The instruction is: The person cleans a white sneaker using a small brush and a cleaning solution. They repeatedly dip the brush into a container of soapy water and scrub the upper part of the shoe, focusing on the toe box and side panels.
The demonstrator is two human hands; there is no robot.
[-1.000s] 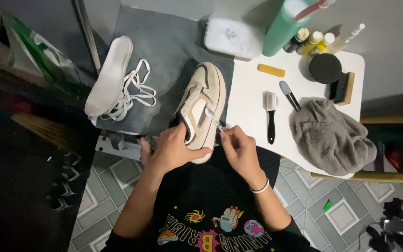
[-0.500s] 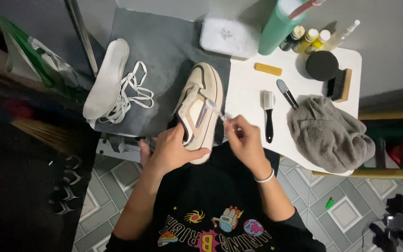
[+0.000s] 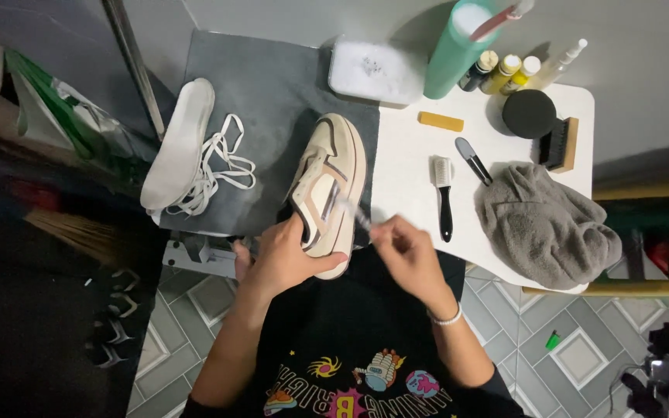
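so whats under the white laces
The white laces lie partly over a white insole, both on a dark grey mat. What lies under that mat is covered and cannot be seen.

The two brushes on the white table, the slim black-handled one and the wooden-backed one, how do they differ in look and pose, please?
The black-handled brush is slim, with a small pale bristle head and a long handle, lying flat in the middle of the white table. The wooden-backed brush is a short block with dark bristles and no long handle, lying beside the round black tin near the far edge. Neither hand touches either brush.
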